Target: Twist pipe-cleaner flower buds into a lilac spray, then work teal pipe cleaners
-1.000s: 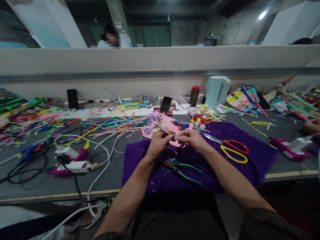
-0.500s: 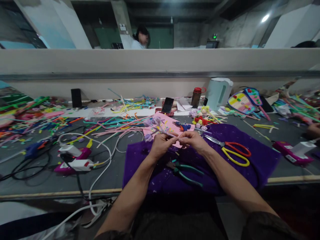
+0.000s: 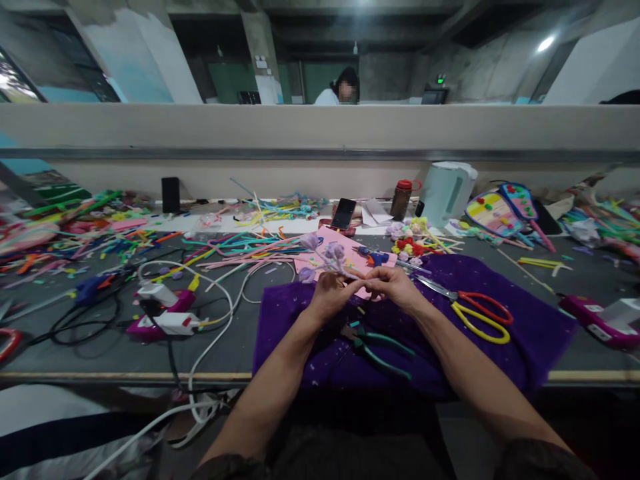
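Pinched between thumb and fingers, a lilac flower sprig is gripped by the left hand, while the right hand nips the end of its stem, the fingertips of both hands close together. Taking twelve o'clock as straight ahead from the hands, the sprig's fuzzy heads lean out toward ten and eleven, above a pink sheet strewn with small scraps. Just past the hands at one o'clock lies a blue glue gun. Pliers rest with handles spread on the purple cloth, at about five o'clock; scissors with one red and one yellow handle lie on it at three. Small fuzzy flowers, red, yellow and lilac, are heaped at two o'clock. Farther out, a phone leans near twelve, and a dark bottle stands at one with its red lid on; its contents cannot be made out. Between one and two stands a pale kettle, its solid walls hiding whatever is inside. At nine, white plugs sit in a magenta power strip.
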